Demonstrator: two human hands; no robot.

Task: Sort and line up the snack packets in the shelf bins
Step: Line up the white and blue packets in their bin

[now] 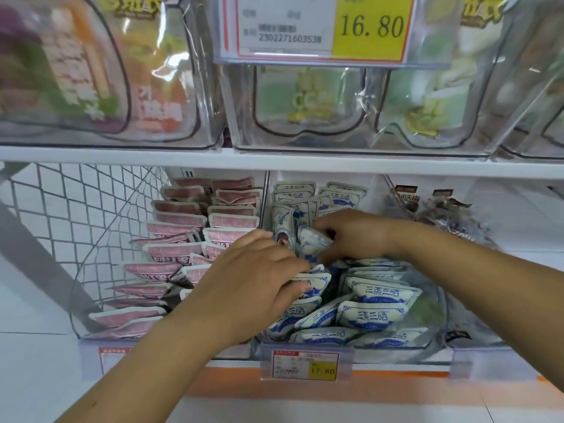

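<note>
Blue-and-white snack packets (374,314) fill the clear middle bin (427,337) on the lower shelf, some lying flat at the front, others standing at the back. My right hand (357,233) is closed around one blue-and-white packet (311,241) in the middle of that bin. My left hand (253,276) lies palm down over the bin's left side, fingertips pressing on flat packets. Pink packets (180,233) stand in rows in the bin to the left.
A dark-packet bin (442,209) sits to the right. Above, clear bins (335,111) hold larger pouches, with a 16.80 price tag (329,25). A 17.80 tag (305,364) hangs on the lower shelf edge. A white wire panel (76,209) closes the shelf's left end.
</note>
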